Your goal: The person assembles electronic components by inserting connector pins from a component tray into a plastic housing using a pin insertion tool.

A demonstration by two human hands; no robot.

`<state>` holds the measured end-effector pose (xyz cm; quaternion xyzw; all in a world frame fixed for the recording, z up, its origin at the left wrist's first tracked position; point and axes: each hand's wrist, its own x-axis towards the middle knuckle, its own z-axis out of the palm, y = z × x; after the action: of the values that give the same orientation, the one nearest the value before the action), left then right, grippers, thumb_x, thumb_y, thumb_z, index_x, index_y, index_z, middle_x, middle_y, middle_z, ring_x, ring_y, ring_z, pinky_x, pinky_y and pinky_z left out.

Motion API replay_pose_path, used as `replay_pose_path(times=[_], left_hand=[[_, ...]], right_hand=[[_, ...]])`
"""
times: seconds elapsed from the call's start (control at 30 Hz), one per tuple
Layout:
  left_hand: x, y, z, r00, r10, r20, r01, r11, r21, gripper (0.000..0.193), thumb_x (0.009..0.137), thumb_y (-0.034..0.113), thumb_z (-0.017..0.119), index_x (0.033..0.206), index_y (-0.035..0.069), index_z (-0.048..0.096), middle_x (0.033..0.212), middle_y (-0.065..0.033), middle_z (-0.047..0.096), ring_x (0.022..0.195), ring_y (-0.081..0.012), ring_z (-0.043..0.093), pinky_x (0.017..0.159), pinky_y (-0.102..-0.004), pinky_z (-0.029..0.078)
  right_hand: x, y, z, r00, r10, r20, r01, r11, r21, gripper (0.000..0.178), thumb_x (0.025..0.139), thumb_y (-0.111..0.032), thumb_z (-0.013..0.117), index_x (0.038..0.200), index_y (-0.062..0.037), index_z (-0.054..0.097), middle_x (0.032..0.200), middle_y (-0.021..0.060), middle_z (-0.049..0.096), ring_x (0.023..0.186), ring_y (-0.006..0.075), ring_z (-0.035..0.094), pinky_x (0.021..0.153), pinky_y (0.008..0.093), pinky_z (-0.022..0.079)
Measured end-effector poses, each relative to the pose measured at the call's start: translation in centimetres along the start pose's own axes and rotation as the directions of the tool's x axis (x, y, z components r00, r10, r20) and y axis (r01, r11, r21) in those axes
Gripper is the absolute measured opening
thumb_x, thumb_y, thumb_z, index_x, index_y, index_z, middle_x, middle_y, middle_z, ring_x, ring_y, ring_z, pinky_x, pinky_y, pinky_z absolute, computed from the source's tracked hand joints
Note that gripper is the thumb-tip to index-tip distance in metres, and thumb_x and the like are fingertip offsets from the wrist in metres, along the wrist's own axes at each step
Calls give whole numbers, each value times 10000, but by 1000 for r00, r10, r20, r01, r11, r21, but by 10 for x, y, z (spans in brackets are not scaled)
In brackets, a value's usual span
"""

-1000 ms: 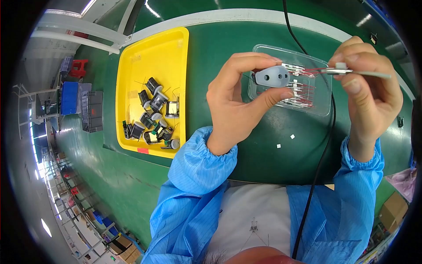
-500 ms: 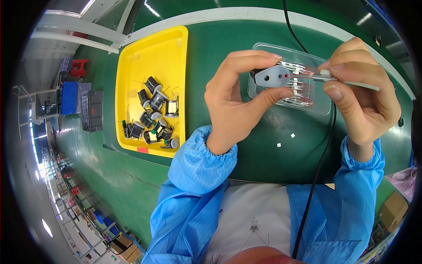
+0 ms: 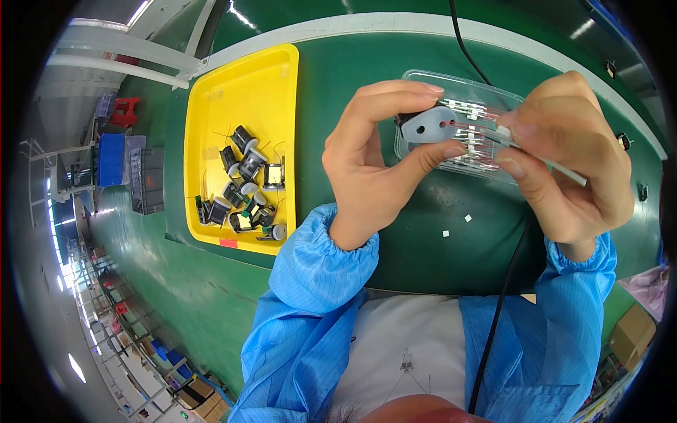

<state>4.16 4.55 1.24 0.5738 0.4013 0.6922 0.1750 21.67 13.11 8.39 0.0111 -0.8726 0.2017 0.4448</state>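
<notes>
My left hand (image 3: 377,155) is closed round a black part (image 3: 405,121) with a grey oval end (image 3: 429,125). That end has two holes and faces up. A thin red wire (image 3: 460,126) runs from the right hole toward my right hand (image 3: 564,148). My right fingers pinch a slim pale strip (image 3: 564,171), perhaps tweezers, and a small white piece (image 3: 503,132) shows at their tips. Below both hands stands a clear plastic box (image 3: 462,79) holding several thin leads with white tabs (image 3: 471,109). The fingers hide part of it.
To the left lies a yellow tray (image 3: 290,92) with several black, grey-ended parts (image 3: 250,163) trailing thin wires. Two small white squares (image 3: 446,233) rest on the green table (image 3: 423,264). A black cable (image 3: 462,32) crosses behind the box and comes down in front of me.
My right hand has moved a little left, closer to the grey end, and the pale strip now slants more downward. My left hand has barely shifted, still holding the black part.
</notes>
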Motion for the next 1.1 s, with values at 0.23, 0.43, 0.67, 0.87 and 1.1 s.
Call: replay_pose_path(times=[0.23, 0.43, 0.67, 0.87, 1.1], left_hand=[[-1, 1, 0, 999, -49, -22, 49, 999, 3, 451, 623, -56, 802, 1022, -2, 598, 1058, -139, 631, 1010, -238, 596, 855, -326, 497], [0, 0, -1, 999, -45, -11, 45, 999, 12, 461, 617, -60, 800, 1029, 0, 602, 1064, -131, 631, 1019, -239, 593, 864, -327, 494], [0, 0, -1, 999, -49, -6, 49, 999, 14, 465, 618, -68, 792, 1040, 0, 607, 1069, -125, 629, 1030, -238, 589, 875, -328, 490], [0, -1, -1, 999, -39, 3, 39, 999, 22, 460, 616, -66, 794, 1033, -2, 610, 1072, -125, 629, 1027, -236, 588, 867, -327, 493], [-1, 1, -1, 999, -20, 42, 16, 995, 94, 459, 630, -34, 801, 1052, 7, 626, 1006, -112, 627, 937, -214, 595, 778, -307, 501]], right_hand=[[0, -5, 3, 1000, -2, 20, 3, 998, -57, 311, 654, 26, 758, 914, 27, 586, 849, 199, 634, 684, 261, 543, 556, 341, 426], [1, -5, 3, 1000, -18, 15, 19, 998, -58, 314, 638, 38, 758, 902, 32, 587, 832, 191, 630, 656, 257, 541, 541, 340, 422], [1, -2, 5, 1000, -30, -5, 29, 999, -41, 316, 626, 54, 753, 895, 39, 588, 814, 188, 627, 645, 256, 540, 537, 335, 420], [1, -2, 5, 999, -29, 31, 31, 999, -40, 336, 617, 60, 755, 915, 49, 600, 826, 196, 631, 658, 264, 549, 548, 336, 423], [-3, 9, 14, 997, 58, 56, -61, 997, 50, 288, 681, 82, 717, 946, 77, 605, 855, 186, 643, 726, 262, 586, 601, 326, 447]])
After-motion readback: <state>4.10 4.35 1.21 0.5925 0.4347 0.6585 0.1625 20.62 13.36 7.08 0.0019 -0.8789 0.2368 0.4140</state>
